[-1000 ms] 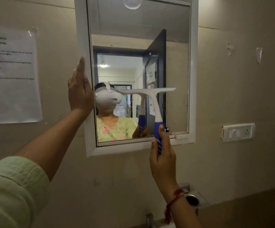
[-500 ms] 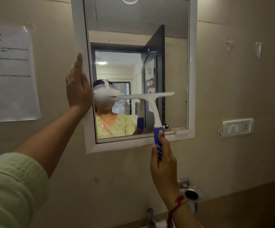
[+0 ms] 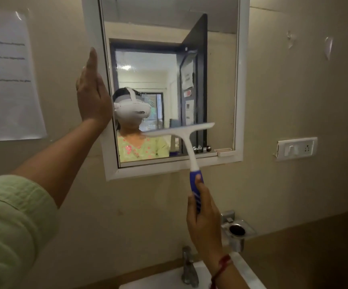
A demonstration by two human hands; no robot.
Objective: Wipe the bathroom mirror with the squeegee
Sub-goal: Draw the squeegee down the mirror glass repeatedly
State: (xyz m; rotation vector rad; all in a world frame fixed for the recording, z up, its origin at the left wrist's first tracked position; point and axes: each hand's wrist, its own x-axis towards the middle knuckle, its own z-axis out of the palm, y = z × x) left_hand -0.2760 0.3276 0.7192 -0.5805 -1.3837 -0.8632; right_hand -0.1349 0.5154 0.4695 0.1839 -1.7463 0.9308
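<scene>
Right hand [image 3: 203, 217] wrapped around the blue grip of the squeegee [image 3: 186, 147], thumb lying up along the grip. Squeegee handle runs roughly vertical, leaning a bit left toward the top, blue end down, white neck up. Its white blade crosses the top of the handle as a T, long axis near horizontal, right end tilted slightly higher than the left. Blade sits over the lower part of the mirror [image 3: 221, 84], right of centre; whether it actually touches the glass cannot be told. Handle crosses the bottom of the white mirror frame [image 3: 240, 80], grip hangs below the frame against the beige wall. Left hand [image 3: 92, 90] open and flat, fingers together pointing up, pressed on the left side of the frame, holding nothing. Light green sleeve [image 3: 12, 226] on the left arm. Paper notice [image 3: 6, 80] taped on the wall left of the mirror, switch plate [image 3: 297, 148] to the right. Tap [image 3: 187, 265] and metal holder [image 3: 236, 230] low down near the right wrist, which wears a red thread band.
</scene>
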